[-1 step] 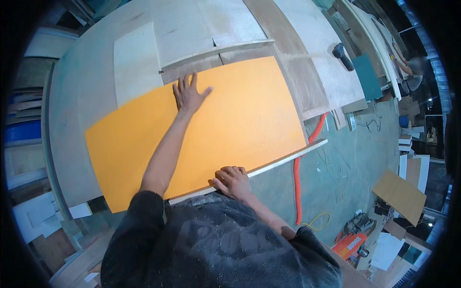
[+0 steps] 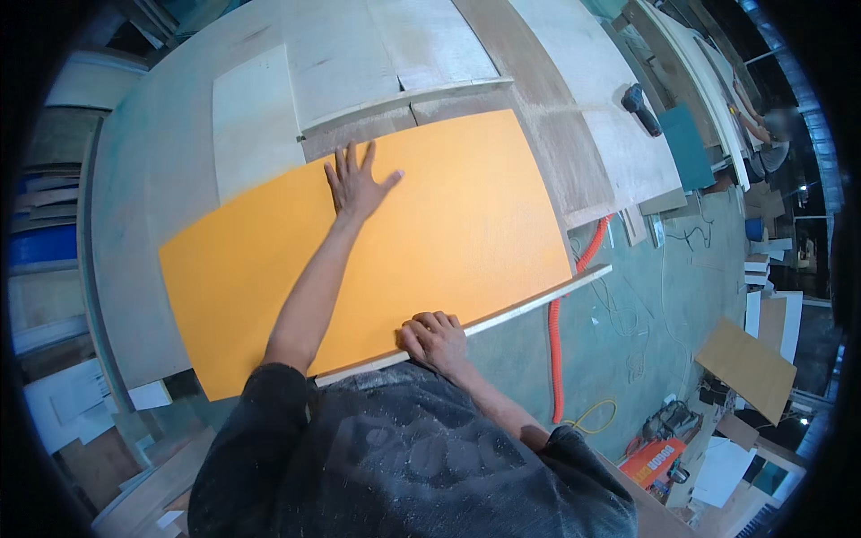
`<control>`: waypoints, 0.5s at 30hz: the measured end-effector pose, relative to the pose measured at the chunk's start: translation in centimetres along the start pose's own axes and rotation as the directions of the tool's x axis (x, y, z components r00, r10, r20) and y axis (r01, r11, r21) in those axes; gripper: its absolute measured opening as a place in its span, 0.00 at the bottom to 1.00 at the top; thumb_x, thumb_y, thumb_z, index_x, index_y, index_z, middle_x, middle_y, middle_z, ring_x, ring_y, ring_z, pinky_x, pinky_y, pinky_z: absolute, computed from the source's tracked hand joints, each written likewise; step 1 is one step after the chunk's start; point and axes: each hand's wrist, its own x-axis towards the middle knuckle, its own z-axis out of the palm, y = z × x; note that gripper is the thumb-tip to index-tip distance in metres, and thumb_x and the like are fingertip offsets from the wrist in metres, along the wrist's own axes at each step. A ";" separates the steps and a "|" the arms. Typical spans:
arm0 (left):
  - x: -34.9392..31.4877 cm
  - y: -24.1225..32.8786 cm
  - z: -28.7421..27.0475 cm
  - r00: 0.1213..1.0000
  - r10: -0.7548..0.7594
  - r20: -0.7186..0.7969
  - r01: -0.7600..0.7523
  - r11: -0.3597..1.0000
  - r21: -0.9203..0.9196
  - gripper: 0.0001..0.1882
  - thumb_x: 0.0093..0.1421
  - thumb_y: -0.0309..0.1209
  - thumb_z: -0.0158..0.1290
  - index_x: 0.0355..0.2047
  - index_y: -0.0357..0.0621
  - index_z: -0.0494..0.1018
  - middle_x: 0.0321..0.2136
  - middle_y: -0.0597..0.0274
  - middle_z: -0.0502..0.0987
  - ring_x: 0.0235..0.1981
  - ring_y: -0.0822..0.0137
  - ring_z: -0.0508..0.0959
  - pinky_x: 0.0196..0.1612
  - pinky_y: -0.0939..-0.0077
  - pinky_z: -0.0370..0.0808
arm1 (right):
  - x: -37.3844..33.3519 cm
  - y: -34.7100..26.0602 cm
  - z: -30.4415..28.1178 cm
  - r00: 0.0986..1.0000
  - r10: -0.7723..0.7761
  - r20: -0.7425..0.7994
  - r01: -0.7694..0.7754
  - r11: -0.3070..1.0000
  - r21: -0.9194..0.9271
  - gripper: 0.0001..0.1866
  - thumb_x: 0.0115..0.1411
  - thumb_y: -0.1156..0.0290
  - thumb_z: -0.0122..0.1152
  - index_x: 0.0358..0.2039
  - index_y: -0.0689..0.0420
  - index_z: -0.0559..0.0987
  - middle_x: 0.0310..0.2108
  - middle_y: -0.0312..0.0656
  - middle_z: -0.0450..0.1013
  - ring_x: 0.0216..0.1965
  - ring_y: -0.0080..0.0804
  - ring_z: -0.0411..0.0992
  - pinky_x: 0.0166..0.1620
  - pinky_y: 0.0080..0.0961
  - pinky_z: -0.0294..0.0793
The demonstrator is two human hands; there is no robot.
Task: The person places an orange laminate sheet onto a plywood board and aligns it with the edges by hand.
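Left hand [image 2: 359, 191] splayed on the orange panel [image 2: 466, 215], right hand [image 2: 435, 341] curled at its near edge, grip unclear — likely steadying; shifting needs both.

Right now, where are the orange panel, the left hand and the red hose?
Orange panel [image 2: 408, 251], head view, middle of its face.
Left hand [image 2: 360, 191], head view, back of hand.
Red hose [image 2: 554, 359], head view, lower stretch.
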 end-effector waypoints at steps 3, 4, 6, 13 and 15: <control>-0.9 0.5 -0.5 0.998 0.032 0.057 -0.033 0.999 0.015 0.51 0.64 0.70 0.51 0.79 0.61 0.53 0.80 0.56 0.45 0.81 0.48 0.37 0.75 0.27 0.35 | -0.3 -0.1 1.5 0.999 0.038 -0.019 -0.038 0.999 0.006 0.08 0.64 0.58 0.67 0.35 0.47 0.85 0.37 0.30 0.79 0.35 0.29 0.76 0.38 0.32 0.72; -1.1 0.7 -0.9 0.994 0.047 0.100 -0.049 0.999 0.008 0.50 0.64 0.70 0.50 0.79 0.61 0.52 0.81 0.58 0.44 0.81 0.48 0.36 0.75 0.26 0.35 | 0.1 -0.3 1.2 0.998 0.052 -0.047 -0.051 0.999 0.010 0.07 0.64 0.60 0.68 0.34 0.48 0.86 0.35 0.30 0.79 0.32 0.29 0.77 0.35 0.29 0.71; -1.4 1.2 -1.8 0.979 0.078 0.189 -0.084 0.996 0.023 0.50 0.65 0.70 0.49 0.79 0.62 0.50 0.81 0.62 0.43 0.81 0.47 0.36 0.74 0.23 0.34 | 0.2 -0.4 1.3 0.994 0.102 -0.036 -0.102 0.995 0.024 0.06 0.63 0.61 0.69 0.33 0.48 0.86 0.34 0.31 0.80 0.31 0.28 0.78 0.35 0.29 0.71; 1.6 1.0 -3.6 0.957 0.006 0.289 -0.026 0.998 0.064 0.49 0.66 0.68 0.49 0.80 0.63 0.50 0.81 0.65 0.43 0.81 0.48 0.38 0.72 0.18 0.42 | 3.8 -0.4 2.0 0.990 0.123 -0.069 -0.122 0.992 0.018 0.04 0.62 0.63 0.70 0.32 0.47 0.86 0.32 0.30 0.81 0.29 0.27 0.79 0.32 0.28 0.71; 3.2 1.3 -4.0 0.941 -0.042 0.337 0.016 0.997 0.080 0.49 0.66 0.68 0.49 0.80 0.64 0.49 0.81 0.66 0.42 0.81 0.49 0.39 0.72 0.17 0.45 | 5.2 -0.1 2.2 0.990 0.122 -0.066 -0.122 0.992 0.010 0.04 0.62 0.63 0.70 0.32 0.47 0.86 0.33 0.30 0.82 0.30 0.27 0.79 0.32 0.29 0.73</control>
